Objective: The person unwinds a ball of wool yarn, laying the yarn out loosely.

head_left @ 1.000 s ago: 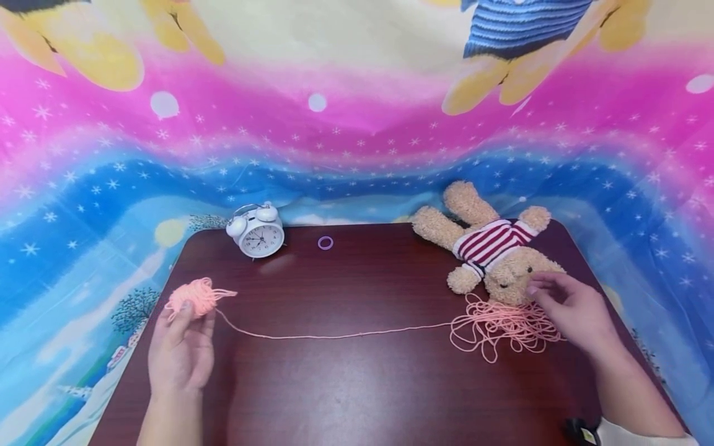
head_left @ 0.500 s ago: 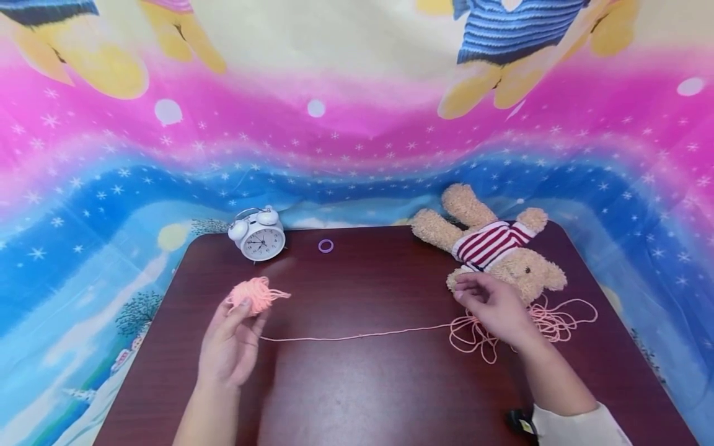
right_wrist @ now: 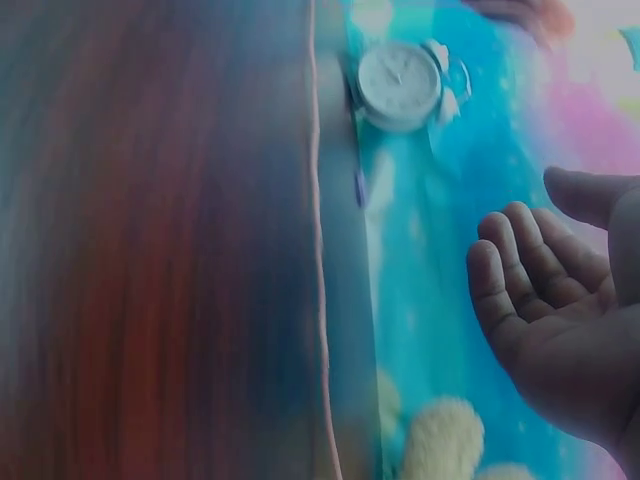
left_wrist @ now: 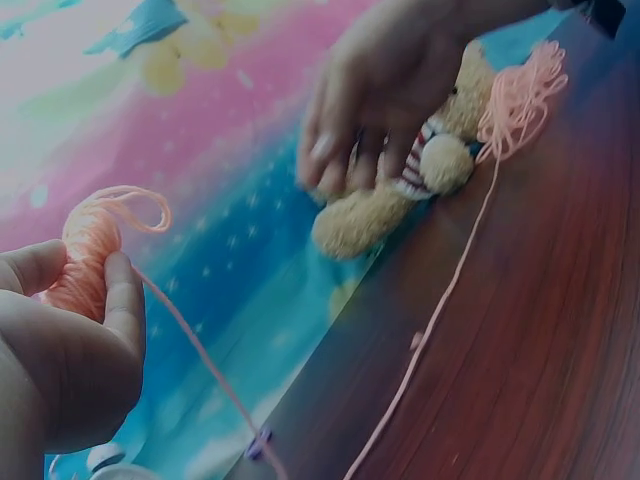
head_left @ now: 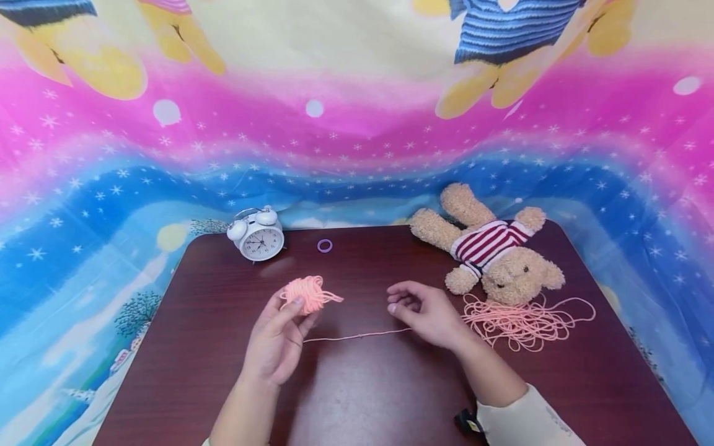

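Observation:
A small wound ball of peach yarn [head_left: 305, 295] is pinched between the thumb and fingers of my left hand [head_left: 276, 344], above the middle of the table. Loose loops stick out of its right side. From the ball a single strand [left_wrist: 428, 335] runs across the table to a loose heap of the same yarn [head_left: 530, 323] at the right. My right hand [head_left: 432, 314] hovers over that strand, fingers relaxed and slightly bent. In the right wrist view its palm [right_wrist: 560, 340] holds nothing.
A teddy bear [head_left: 496, 248] in a striped sweater lies at the back right, its head against the yarn heap. A white alarm clock [head_left: 259, 235] stands at the back left. Beside it lies a purple ring [head_left: 325, 246]. A printed cloth [head_left: 346, 142] encloses the table [head_left: 357, 396].
My left hand has carried the yarn ball rightward from the table's left side. My right hand has moved left, away from the bear's head and the yarn heap, toward the ball.

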`<state>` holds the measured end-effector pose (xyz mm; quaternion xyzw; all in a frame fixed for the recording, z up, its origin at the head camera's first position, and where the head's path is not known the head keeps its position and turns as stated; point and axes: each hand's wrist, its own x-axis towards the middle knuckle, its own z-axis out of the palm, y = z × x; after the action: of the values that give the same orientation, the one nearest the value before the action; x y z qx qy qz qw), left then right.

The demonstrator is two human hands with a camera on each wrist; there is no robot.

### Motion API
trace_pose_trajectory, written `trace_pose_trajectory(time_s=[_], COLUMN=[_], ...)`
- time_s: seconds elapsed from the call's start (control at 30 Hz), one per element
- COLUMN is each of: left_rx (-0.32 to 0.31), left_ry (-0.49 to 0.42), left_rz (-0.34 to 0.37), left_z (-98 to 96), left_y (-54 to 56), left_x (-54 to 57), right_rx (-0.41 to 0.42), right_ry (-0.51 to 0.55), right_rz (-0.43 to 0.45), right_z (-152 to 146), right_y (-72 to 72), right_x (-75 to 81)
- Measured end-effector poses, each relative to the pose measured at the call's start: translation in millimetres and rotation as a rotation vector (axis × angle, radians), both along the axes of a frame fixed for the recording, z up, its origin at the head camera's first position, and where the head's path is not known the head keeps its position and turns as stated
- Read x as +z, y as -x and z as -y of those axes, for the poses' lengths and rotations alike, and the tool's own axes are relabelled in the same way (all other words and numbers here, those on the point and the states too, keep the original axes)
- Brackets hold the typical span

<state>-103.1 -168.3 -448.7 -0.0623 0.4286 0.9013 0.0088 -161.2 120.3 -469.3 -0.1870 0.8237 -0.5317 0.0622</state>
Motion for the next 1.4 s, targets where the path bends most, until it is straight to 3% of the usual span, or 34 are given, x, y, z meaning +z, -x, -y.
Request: trace_pose_trajectory(time_s=[0.33, 0.5, 0.6, 0.73, 1.07, 1.4], left_rx=[-0.053, -0.072, -0.069, -0.042, 0.014, 0.039], left_ry=[-0.033, -0.061, -0.058, -0.044, -0.006, 0.012], left_rz=[0.009, 0.006, 0.001, 0.000, -0.005, -0.027], left_z=[-25.0, -27.6, -25.7, -19.0, 4.7, 30.0], left_y=[-1.4, -2.9, -3.7, -3.8, -4.4, -7.5], left_x=[5.4, 8.1, 9.1, 9.7, 2.1, -6.7], right_rx=[0.142, 0.160, 0.143, 0.108, 0.030, -0.032], right_ry=[0.075, 0.075, 0.079, 0.096, 0.056, 0.036], right_rz=[-0.007, -0.030, -0.094, -0.155, -0.125, -0.179], right_z=[59.3, 78.4, 82.6, 78.6, 49.7, 13.5], right_y=[-13.7, -19.5, -21.0, -20.0, -13.8, -7.5], right_x=[-4.1, -5.9, -7.4, -6.4, 6.2, 9.0])
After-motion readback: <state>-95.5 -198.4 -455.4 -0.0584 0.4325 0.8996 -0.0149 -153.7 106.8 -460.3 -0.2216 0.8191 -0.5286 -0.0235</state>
